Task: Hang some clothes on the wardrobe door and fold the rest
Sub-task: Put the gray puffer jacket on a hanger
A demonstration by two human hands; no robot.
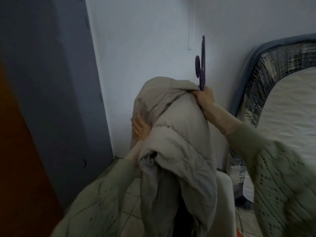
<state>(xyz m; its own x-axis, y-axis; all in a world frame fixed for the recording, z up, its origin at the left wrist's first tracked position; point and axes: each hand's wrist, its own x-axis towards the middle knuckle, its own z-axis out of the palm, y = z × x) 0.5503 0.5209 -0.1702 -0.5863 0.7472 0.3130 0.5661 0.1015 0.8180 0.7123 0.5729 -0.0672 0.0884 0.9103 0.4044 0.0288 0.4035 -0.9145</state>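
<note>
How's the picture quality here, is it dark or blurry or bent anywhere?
Head view: dim, flat indoor light, no glare; soft overall, with the knit sleeves smeared at the bottom corners. Wide-angle bend curves the mattress edge. The purple hanger, beige jacket, left hand and right hand stay readable.

Both arms raised ahead of the body, sleeved to the wrists. Left hand (141, 130): lower, left of centre, palm pressed flat against the side of the jacket (172, 134), fingers spread and fairly straight, wrist bent back. Right hand (205, 98): higher, forearm angled up and left from the lower right, fingers curled in a tight grip on a bunch of jacket fabric together with the hanger (201, 69). Right forearm bare below the pushed-back cuff.
</note>
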